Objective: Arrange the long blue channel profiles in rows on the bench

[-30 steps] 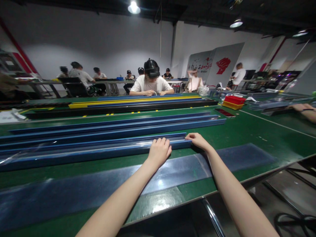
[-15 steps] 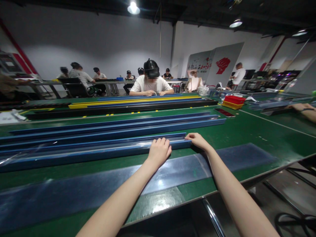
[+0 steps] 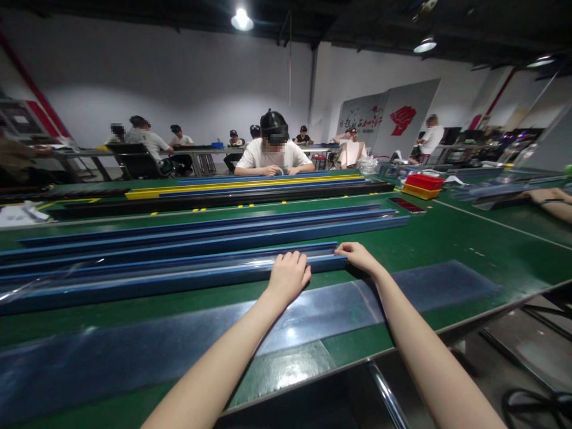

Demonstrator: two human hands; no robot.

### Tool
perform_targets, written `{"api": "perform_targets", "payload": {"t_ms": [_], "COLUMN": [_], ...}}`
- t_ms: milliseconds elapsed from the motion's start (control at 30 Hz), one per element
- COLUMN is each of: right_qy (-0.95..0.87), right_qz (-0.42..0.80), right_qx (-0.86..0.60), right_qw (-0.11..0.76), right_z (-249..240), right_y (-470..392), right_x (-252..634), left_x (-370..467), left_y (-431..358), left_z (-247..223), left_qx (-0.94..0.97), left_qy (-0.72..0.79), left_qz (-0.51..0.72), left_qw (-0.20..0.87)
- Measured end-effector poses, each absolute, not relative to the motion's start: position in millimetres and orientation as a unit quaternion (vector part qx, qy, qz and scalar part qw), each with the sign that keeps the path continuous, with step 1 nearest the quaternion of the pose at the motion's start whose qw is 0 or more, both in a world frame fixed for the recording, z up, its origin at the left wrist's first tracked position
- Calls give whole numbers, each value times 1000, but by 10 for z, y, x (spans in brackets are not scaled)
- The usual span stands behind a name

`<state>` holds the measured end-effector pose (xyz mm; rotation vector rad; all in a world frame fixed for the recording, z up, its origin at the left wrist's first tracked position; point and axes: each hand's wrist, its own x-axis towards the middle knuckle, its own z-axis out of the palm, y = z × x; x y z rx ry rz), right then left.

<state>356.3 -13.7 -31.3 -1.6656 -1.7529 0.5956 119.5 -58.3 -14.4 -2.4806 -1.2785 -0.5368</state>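
A long blue U-shaped channel (image 3: 179,285) lies across the table in front of me, with a clear strip inside it. My left hand (image 3: 289,275) is closed over its near wall, a little short of the right end, the fingers reaching into the trough. At that right end my right hand (image 3: 357,257) pinches the channel's tip, its fingertips partly hidden. Nearer to me, a long transparent plastic sheet (image 3: 330,307) lies flat beneath my forearms.
More blue channels (image 3: 268,236) lie parallel behind. Farther back are yellow strips (image 3: 179,189), a black strip (image 3: 268,193), a phone (image 3: 407,205) and red and yellow bins (image 3: 422,185). A person (image 3: 272,149) sits opposite; another person's hand (image 3: 547,195) is at the right.
Both hands keep almost the same place on the blue channel. The view has shifted very slightly.
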Motion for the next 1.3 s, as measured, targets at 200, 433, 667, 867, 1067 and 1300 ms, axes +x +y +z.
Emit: {"api": "perform_targets", "payload": {"t_ms": [200,433,667,867,1067,1300], "right_qy": [-668,-665,-665,-664,-664,-664], "right_qz": [229,229,225,225,224,227], "right_qx": [-632,-634,-635,-638,-638,-638], "right_qw": [320,322,322,319,319,319], "right_z": [-304,-302,-297,-294,-299,-294], "right_y": [-142,-148,-153,-156,-152,-155], "right_x": [3559,3551,3550,3549,3545,3545], "left_x": [1191,1184,1141,1128,1130,1128], "left_y": [-585,-555,-487,-476,-483,-483], "left_z": [-146,-143,-87,-75,-97,-110], "left_qx": [-862,-866,-881,-882,-881,-881], "left_qy": [-446,-440,-427,-420,-416,-413], "left_qz": [-188,-189,-166,-168,-181,-187], "left_qw": [148,143,121,130,134,137]}}
